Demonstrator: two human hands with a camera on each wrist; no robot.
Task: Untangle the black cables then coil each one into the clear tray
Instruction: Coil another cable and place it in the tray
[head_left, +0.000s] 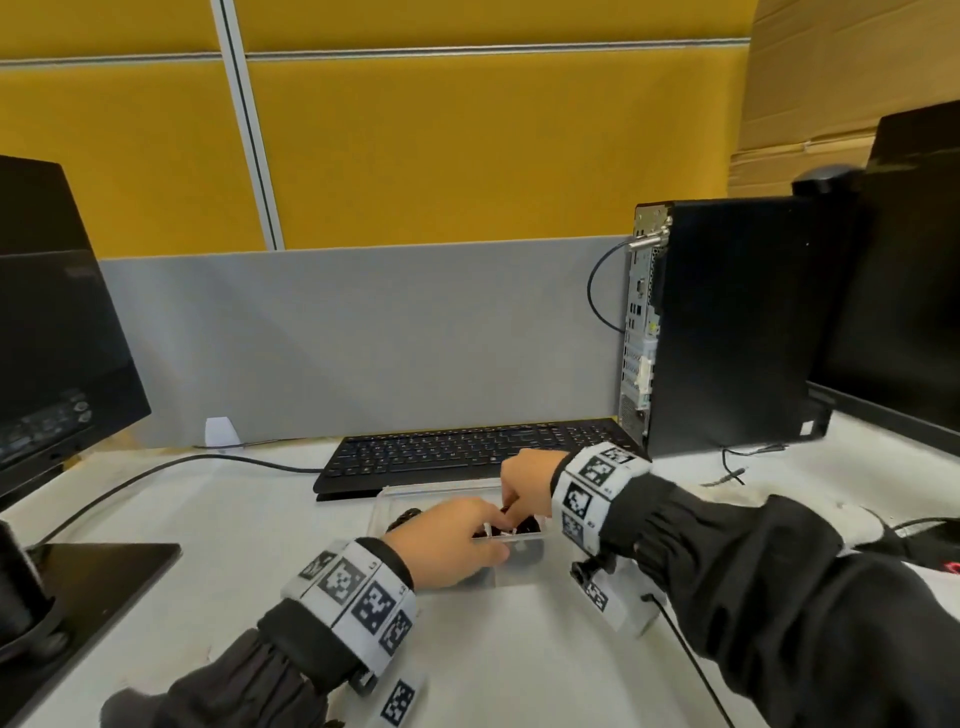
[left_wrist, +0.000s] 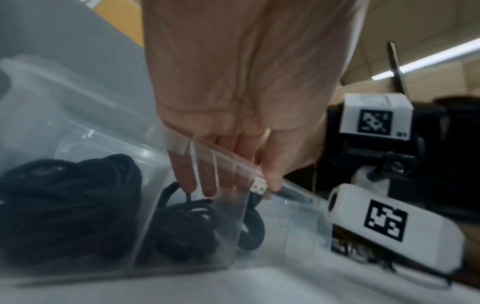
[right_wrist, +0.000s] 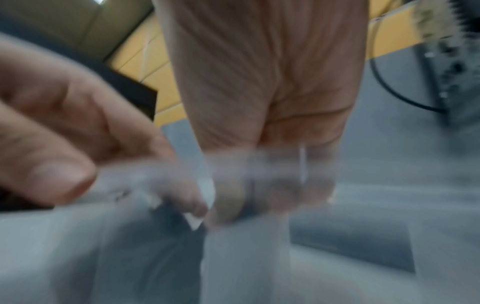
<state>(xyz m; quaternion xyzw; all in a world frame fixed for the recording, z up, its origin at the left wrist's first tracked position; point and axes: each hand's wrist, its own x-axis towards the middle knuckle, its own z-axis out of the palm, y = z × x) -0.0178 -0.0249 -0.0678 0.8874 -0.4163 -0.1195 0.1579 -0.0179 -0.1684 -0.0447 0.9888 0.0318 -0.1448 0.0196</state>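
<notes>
Inside, the clear tray (left_wrist: 78, 115) apparently holds two black cable coils (left_wrist: 70, 205).

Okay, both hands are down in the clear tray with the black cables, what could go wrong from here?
The coil under the left hand could spring loose once released; its silver plug sits up at the clear tray rim. The right hand, working close by, might snag loops. The light tray could slide toward the keyboard.
</notes>
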